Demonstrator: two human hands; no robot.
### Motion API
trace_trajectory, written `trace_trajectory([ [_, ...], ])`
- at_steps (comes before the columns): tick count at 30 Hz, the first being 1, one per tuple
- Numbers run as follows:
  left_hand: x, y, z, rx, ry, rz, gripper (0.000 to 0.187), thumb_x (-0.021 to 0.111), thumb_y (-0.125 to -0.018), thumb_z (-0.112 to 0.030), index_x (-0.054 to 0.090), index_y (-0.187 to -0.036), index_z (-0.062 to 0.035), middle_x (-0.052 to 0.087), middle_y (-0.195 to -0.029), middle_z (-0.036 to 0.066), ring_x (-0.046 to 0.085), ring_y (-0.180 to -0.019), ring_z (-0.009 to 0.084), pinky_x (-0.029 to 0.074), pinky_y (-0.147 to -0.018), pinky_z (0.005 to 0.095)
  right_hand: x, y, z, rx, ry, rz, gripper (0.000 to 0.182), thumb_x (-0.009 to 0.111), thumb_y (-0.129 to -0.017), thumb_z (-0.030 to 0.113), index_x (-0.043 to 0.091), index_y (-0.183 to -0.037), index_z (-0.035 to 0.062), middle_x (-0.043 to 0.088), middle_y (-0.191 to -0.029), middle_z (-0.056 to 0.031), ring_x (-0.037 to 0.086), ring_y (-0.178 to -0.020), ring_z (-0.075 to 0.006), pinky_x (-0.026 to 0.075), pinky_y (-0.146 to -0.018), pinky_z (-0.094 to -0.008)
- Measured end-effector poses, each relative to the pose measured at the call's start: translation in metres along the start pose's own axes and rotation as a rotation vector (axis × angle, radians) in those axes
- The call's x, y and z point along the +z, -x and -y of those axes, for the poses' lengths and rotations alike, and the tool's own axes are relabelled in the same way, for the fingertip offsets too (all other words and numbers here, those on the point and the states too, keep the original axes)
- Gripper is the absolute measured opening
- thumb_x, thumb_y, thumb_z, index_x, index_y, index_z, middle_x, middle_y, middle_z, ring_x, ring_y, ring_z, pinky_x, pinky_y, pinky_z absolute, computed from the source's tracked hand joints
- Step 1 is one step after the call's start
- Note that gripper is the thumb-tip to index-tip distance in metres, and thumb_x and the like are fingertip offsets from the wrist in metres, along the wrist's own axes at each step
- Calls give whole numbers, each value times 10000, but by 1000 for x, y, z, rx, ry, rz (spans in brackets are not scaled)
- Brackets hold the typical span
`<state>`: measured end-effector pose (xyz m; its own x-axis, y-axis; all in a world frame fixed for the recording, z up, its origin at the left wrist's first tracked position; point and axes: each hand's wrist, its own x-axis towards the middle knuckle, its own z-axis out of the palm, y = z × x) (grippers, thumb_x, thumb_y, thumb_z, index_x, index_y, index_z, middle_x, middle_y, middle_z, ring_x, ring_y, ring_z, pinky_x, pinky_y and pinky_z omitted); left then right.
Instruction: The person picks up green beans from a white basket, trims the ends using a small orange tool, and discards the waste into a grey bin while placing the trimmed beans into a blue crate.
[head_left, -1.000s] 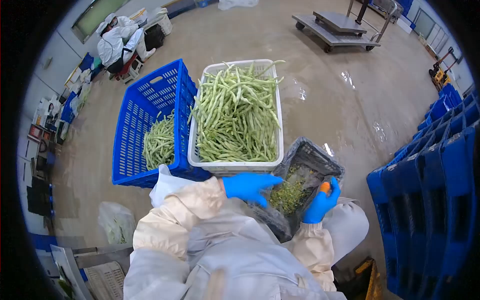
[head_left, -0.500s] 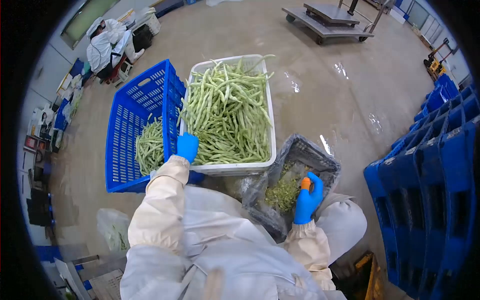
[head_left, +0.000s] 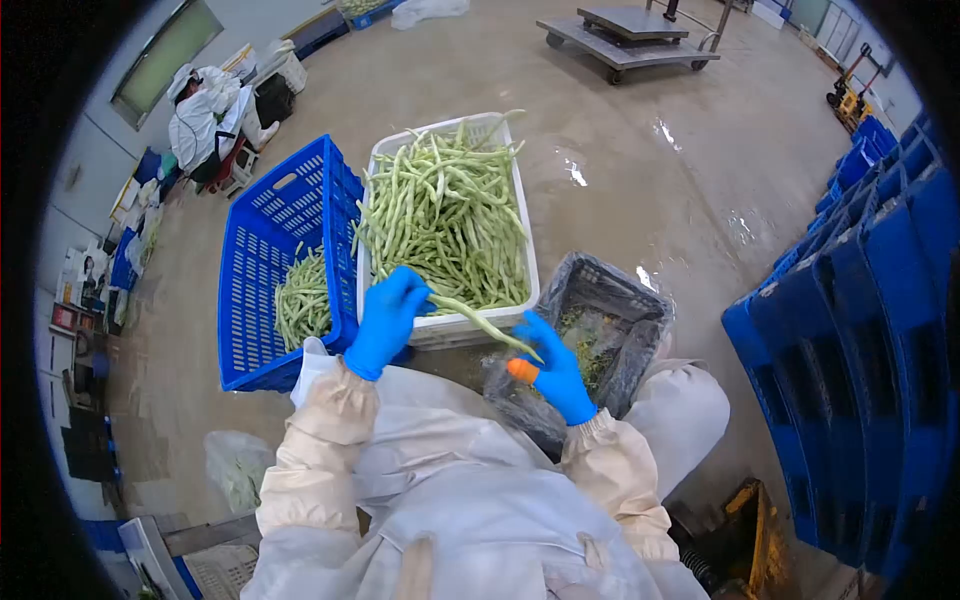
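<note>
My left hand (head_left: 390, 318) wears a blue glove and grips one end of a long green bean (head_left: 480, 318), above the near edge of the white crate (head_left: 530, 262). That crate is heaped with green beans (head_left: 450, 215). Close to the bean's other end, my gloved right hand (head_left: 558, 368) has its fingers and thumb apart around the tip. An orange cap (head_left: 522, 370) covers the thumb. Beneath this hand is a crate lined with dark plastic (head_left: 640, 325), with green scraps (head_left: 598, 350) inside.
A blue crate (head_left: 238, 300) with a smaller pile of beans (head_left: 303, 300) stands left of the white one. Blue pallets (head_left: 850, 350) stack up at right. A cart (head_left: 630, 45) stands on the wet floor. Another person (head_left: 212, 118) sits at far left.
My left hand has lifted a green bean from the crate toward me. My right hand has moved left and up from the lined crate to the bean's free end. The view has shifted slightly.
</note>
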<state>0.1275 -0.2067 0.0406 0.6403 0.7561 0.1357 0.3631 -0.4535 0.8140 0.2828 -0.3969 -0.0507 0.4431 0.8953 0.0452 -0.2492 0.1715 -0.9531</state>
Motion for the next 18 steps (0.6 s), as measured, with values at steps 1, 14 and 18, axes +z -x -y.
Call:
trace_trajectory([
  [1, 7, 3, -6, -30, 79, 31, 49, 525, -848, -22, 523, -817, 17, 605, -701, 78, 623, -635, 139, 508, -595, 259, -3, 3, -1, -5, 2, -4, 521, 634, -796, 35, 421, -1271, 21, 536, -1111, -77, 574, -858, -138, 482, -726, -256],
  [14, 91, 25, -4, -365, 812, 47, 181, 517, -869, -129, 551, -979, 11, 609, -869, 89, 621, -781, 186, 532, -668, 298, -13, 14, 24, 131, -227, -137, 227, 553, -858, 47, 557, -1072, -28, 614, -949, -126, 617, -866, -205, 523, -741, -319],
  [18, 81, 21, -3, -343, 757, 3, 148, 510, -872, -123, 551, -941, 2, 613, -837, 99, 625, -751, 182, 542, -610, 285, -24, 12, 6, 69, -25, -61, 232, 537, -863, 36, 550, -1086, -27, 621, -945, -113, 605, -902, -186, 505, -757, -302],
])
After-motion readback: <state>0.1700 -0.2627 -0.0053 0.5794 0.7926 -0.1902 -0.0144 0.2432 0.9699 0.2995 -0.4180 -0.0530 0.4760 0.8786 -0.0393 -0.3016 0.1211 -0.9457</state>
